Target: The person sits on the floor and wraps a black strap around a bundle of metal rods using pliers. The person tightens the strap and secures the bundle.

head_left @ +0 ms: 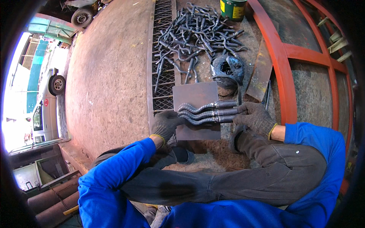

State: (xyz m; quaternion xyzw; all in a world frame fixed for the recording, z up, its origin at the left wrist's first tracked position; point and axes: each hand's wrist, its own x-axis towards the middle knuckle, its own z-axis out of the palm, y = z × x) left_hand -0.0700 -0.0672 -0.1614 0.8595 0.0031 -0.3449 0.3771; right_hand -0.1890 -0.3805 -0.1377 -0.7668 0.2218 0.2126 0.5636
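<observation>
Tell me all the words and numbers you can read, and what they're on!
There are none clear enough for me to read out.
Green bucket: yellow label with markings too small to read.
Silver car: round red mark on its side, too small to make out.
Bent rods: no writing that I can see.
Plate: none that I can see either.

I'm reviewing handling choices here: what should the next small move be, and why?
Probably settle the three rods flat on the plate, side by side. They line up over it, with the left hand at their wavy ends and the right hand at their straight ends. Whether they already touch it, I can't tell.
</observation>
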